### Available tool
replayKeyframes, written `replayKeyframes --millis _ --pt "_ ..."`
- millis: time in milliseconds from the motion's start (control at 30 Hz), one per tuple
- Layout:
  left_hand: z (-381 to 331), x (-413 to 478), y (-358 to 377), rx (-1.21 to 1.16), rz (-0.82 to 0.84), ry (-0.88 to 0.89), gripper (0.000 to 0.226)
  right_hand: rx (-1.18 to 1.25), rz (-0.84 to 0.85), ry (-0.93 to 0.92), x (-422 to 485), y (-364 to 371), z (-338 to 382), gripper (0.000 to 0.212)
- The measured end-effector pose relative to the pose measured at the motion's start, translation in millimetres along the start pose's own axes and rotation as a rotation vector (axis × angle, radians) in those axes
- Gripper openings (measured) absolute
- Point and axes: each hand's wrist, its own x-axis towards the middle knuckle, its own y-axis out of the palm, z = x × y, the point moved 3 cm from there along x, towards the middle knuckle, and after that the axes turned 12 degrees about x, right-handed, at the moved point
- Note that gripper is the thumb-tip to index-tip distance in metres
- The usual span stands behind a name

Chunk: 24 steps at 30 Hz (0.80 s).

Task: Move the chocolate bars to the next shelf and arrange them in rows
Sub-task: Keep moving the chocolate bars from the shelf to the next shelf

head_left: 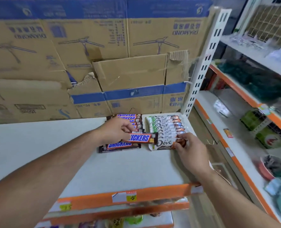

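My left hand (118, 131) grips a brown Snickers bar (142, 138), my right hand (191, 153) pinches a white Dove bar (165, 143); next I line both up in rows.

Left hand (115, 131): pinches the left end of a Snickers bar (142, 138), held just above the shelf (103, 170).
Right hand (191, 153): fingers curl on the brown right end of the front Dove bar (163, 143).
Snickers row (130, 120): overlapping bars running back to the cardboard boxes (103, 46); a loose Snickers (120, 146) lies at the front.
Dove row (166, 125): just right of the Snickers row, beside the slotted post (200, 71).
Shelf edge: orange strip (95, 200) with price tags.
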Motion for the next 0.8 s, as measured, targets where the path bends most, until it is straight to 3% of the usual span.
replayKeyframes --millis 333,600,700,800 --pt "20 -24 12 -0.084 -0.025 -0.103 0.021 -0.003 -0.047 0.003 -3 2 -3 0.032" --pt "36 -31 8 -0.021 -0.088 -0.048 0.018 -0.077 -0.169 -0.003 -10 1 1 0.050" --pt "45 -33 5 0.038 -0.114 -0.007 0.018 -0.153 -0.129 -0.041 -24 3 8 0.032" --pt "50 -34 10 0.148 -0.156 0.039 0.018 -0.239 0.093 -0.247 -48 26 22 0.011"
